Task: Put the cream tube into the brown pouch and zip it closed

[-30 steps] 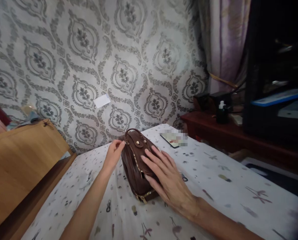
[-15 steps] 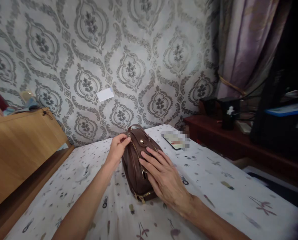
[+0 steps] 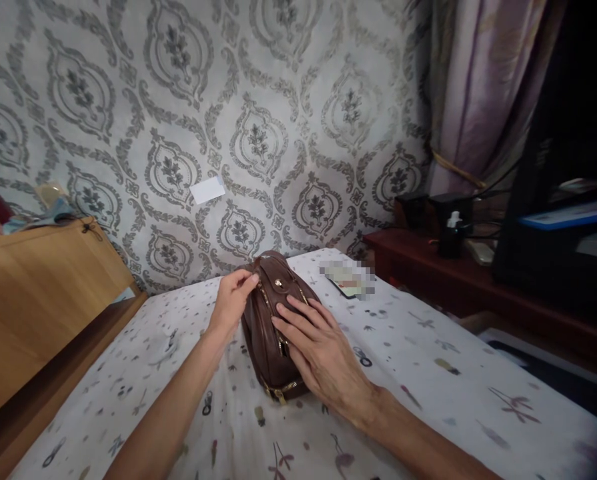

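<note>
**Two hands on a brown bag**

Patterned grey wallpaper (image 3: 288, 120) filled the far side of the room, and a bed sheet (image 3: 428, 360) printed with small figures covered the surface below it. A brown handbag (image 3: 265, 333) lay near the middle of that sheet, its long axis running from near to far, with the gold zipper line along its upper side. The left hand (image 3: 231, 303) was at the bag's far left corner, fingertips pinched together on something small by the zipper's end; what exactly they gripped was too small to tell. The right hand (image 3: 318, 357) lay flat and spread on the bag's right flank, pressing rather than grasping. Both hands touched the bag, the left nearer the zipper's far end. A blurred card (image 3: 348, 280) lay farther right, apart from the bag.
</note>
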A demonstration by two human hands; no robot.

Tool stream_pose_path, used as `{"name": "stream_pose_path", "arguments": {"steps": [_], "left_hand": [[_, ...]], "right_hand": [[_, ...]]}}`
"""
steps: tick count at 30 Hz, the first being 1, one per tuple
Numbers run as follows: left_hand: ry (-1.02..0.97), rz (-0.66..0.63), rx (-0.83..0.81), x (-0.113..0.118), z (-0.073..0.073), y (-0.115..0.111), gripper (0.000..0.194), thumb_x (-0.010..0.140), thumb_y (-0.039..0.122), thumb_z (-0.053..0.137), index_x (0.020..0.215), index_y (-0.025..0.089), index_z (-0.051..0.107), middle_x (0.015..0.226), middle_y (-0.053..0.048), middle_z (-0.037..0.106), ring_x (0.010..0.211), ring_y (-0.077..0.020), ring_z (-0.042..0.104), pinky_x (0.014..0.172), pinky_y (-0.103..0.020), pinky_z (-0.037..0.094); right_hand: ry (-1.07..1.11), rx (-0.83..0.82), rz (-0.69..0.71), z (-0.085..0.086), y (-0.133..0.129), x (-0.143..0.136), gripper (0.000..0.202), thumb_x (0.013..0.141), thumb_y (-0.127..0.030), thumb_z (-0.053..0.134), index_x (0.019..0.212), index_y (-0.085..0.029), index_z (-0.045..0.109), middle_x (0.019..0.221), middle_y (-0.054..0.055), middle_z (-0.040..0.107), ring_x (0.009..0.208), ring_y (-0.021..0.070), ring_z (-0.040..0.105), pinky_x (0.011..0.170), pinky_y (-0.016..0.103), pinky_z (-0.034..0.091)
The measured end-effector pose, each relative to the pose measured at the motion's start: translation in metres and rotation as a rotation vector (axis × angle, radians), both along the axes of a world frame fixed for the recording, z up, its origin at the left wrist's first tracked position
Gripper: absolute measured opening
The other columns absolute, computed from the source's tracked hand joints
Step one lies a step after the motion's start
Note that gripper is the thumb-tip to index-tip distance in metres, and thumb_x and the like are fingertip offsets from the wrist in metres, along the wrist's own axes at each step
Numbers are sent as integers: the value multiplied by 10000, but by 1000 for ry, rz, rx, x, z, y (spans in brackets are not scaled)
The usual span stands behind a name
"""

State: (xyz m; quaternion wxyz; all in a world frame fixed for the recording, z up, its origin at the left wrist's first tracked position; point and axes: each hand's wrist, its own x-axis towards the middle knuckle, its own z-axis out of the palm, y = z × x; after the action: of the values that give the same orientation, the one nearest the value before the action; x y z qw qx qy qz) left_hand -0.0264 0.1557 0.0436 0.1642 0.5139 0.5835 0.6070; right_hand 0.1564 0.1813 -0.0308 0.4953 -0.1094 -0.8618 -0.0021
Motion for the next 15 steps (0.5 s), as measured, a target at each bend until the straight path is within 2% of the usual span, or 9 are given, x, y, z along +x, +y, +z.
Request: {"name": "stream_pose_path", "arguments": {"steps": [10, 15], "left_hand": [[4, -4, 17, 9, -3, -12, 286, 728, 434, 677, 668, 162, 612, 638, 28, 526, 653, -123, 431, 641, -253, 346], [7, -34, 26, 10, -4, -13, 258, 791, 405, 646, 698, 174, 578, 657, 38, 500, 665, -122, 432, 657, -250, 351]], "right_hand": [[3, 12, 9, 0, -1, 3, 380, 889, -102, 478, 1219, -153, 659, 1317, 112, 670, 1318, 286, 519, 1094, 551, 398], [-54, 46, -21, 14, -4, 4, 373, 926, -223, 506, 1269, -144, 633, 1356, 123, 643, 1270, 305, 544, 1065, 570, 390]]}}
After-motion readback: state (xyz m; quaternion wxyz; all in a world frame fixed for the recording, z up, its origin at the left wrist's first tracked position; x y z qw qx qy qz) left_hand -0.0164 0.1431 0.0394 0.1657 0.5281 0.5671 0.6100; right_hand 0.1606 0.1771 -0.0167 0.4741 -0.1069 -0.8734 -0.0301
